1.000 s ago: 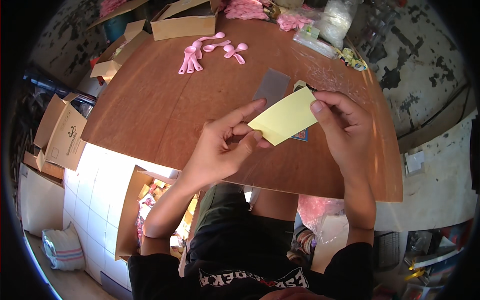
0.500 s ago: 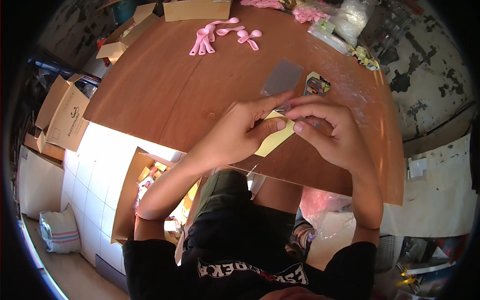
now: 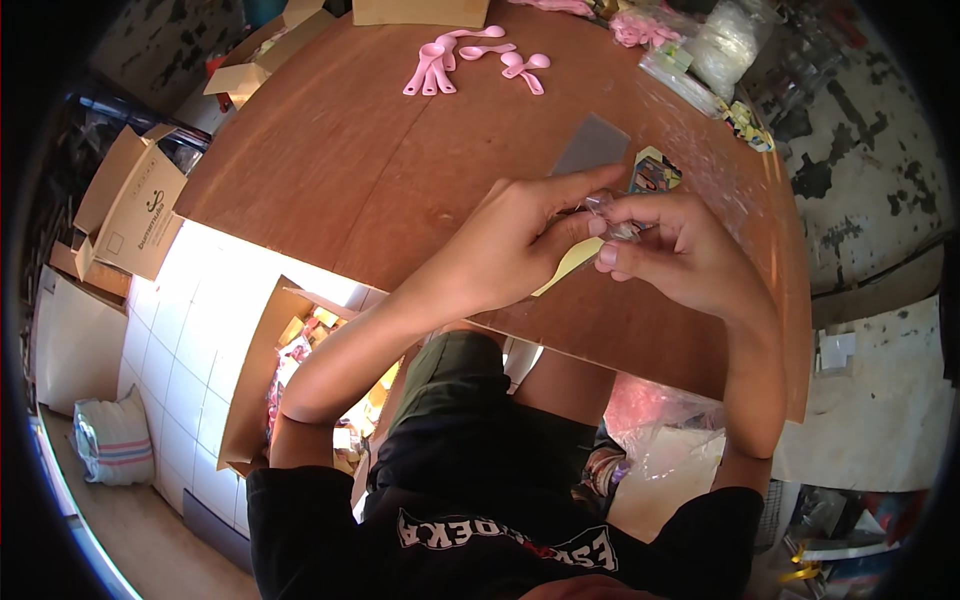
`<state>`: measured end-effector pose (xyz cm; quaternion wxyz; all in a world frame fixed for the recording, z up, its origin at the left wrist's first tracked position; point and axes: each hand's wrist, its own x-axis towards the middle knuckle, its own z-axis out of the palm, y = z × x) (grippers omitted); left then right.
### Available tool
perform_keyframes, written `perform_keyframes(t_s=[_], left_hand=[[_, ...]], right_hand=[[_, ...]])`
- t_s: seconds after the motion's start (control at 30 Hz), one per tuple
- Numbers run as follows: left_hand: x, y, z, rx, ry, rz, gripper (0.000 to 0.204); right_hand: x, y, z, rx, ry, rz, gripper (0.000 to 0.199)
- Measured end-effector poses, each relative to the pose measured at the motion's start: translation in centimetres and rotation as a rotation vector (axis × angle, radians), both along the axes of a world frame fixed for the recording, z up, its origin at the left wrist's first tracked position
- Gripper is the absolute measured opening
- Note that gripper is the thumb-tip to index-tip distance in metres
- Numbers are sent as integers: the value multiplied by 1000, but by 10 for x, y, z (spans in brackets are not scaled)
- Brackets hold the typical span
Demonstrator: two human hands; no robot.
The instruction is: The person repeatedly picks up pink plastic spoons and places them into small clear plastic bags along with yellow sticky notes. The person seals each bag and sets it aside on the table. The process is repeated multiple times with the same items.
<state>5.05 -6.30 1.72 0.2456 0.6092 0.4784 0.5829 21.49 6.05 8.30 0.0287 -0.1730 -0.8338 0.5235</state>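
Above the near part of the brown table, my two hands meet at a yellow card (image 3: 570, 268) with crinkled clear plastic (image 3: 622, 231) at its upper end. My left hand (image 3: 520, 235) is closed on the card, thumb pressed near its top and index finger stretched along the far side. The fingers and thumb of my right hand (image 3: 690, 240) pinch the clear plastic. Part of the card is hidden behind my left hand, and what else the plastic holds cannot be made out. Just beyond lie a printed card (image 3: 655, 172) and a flat greyish plastic sheet (image 3: 592, 145).
Pink measuring spoons (image 3: 432, 70) lie in small groups at the far side of the table (image 3: 330, 190). Clear plastic bags (image 3: 725, 45) and pink items (image 3: 645, 28) sit at the far right. Left stand cardboard boxes (image 3: 135, 205); another open box (image 3: 255, 390) with packets is below the table edge.
The yellow card has tilted and shows less of its face. My right fingers have closed in on the clear plastic, which is now more bunched. The whole view has shifted slightly.
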Motion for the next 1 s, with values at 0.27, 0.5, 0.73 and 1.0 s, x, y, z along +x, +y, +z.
perform_keyframes(t_s=[0.27,0.5,0.73,1.0], left_hand=[[-5,0,-11,79,-1,14,50],[-10,-27,-15,159,241,402,63],[-29,-46,-26,-52,72,313,52],[-31,-56,-16,-200,-93,256,54]], right_hand=[[-16,5,-10,208,20,51,19],[-52,18,-9,-9,73,248,21],[-136,127,-47,231,53,-61,29],[-240,216,-122,1053,218,-156,33]])
